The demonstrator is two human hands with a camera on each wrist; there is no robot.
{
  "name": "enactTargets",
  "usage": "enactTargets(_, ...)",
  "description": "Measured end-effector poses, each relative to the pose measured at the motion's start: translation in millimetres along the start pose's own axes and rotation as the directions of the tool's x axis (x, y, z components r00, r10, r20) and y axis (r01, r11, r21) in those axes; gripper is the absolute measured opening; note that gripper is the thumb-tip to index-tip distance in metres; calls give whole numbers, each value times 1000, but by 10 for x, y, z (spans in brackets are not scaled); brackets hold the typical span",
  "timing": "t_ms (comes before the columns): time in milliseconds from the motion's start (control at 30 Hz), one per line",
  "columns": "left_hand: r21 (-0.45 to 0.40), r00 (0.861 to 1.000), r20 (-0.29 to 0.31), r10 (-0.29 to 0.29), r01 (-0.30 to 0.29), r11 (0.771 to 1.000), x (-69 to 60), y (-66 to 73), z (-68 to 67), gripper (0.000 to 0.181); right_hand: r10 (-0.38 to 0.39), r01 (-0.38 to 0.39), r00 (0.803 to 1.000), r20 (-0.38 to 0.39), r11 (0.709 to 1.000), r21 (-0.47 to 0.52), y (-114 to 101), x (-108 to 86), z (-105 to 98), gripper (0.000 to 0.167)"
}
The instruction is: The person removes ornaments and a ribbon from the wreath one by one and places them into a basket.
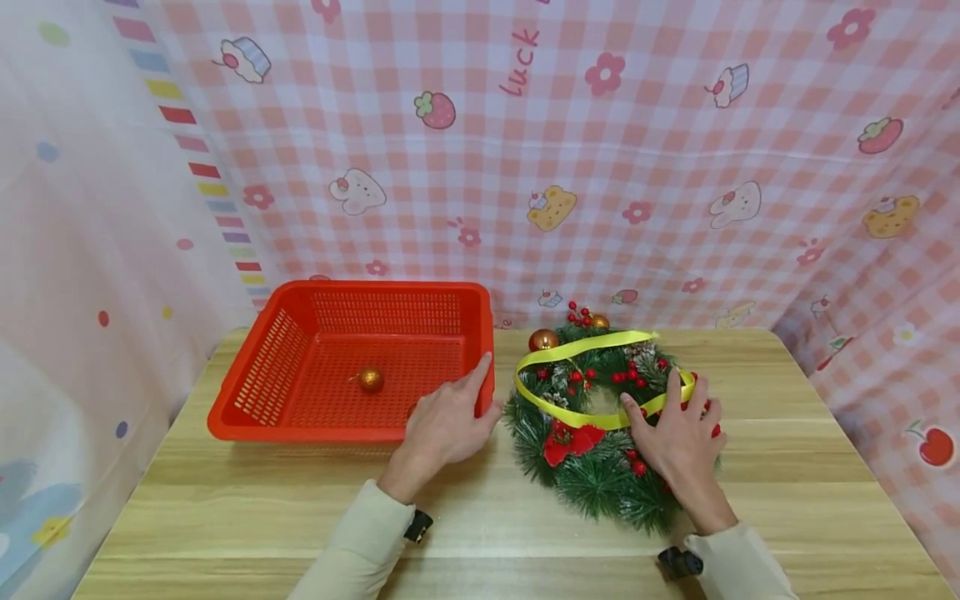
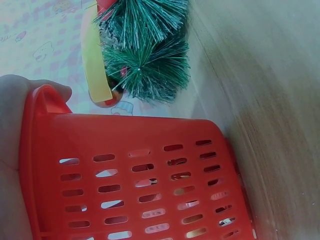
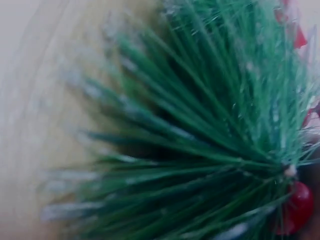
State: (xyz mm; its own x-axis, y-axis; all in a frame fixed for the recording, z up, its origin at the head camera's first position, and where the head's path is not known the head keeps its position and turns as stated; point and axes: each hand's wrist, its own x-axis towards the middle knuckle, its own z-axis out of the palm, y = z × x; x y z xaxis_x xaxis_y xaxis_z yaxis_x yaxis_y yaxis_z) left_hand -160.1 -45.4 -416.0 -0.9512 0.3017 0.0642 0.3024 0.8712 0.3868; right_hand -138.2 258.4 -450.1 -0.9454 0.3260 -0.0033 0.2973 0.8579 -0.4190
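Observation:
At the front right corner of the red basket [image 1: 255, 432], my left hand [image 1: 448, 423] grips the rim, with index finger and thumb outstretched and the other fingers partly hidden. The left wrist view shows the hand [image 2: 12, 130] at the rim above the slotted basket wall [image 2: 120, 150]. My right hand [image 1: 684, 446] holds the right side of the green wreath [image 1: 592, 483], its thumb beside the yellow ribbon [image 1: 558, 417] that loops over the top. Green needles [image 3: 200, 125] and a red berry [image 3: 299, 207] fill the right wrist view; no fingers are clearly visible there.
Inside the basket lies a gold ball [image 1: 371, 380]. Another ball [image 1: 543, 340] and red berries sit at the wreath's back left edge. The wooden table [image 1: 780, 467] stands against a pink checked cloth [image 1: 465, 183], with more cloth on both sides.

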Motion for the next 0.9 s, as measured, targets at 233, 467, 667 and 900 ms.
enactTargets(233,1,1000,2,-6,6,1000,-3,-18,19,68,-116,116,993,-1,992,-43,95,77,-3,95)
enactTargets(467,1,1000,-15,-3,3,1000,-2,-18,22,67,-309,308,951,-10,950,-48,233,199,-40,88)
enactTargets(667,6,1000,-14,-4,4,1000,2,-9,18,68,-430,430,903,26,899,-85,338,350,-73,88)
enactTargets(900,2,1000,0,-7,7,1000,5,-10,-1,69,-497,504,862,97,862,-60,384,482,-152,85)
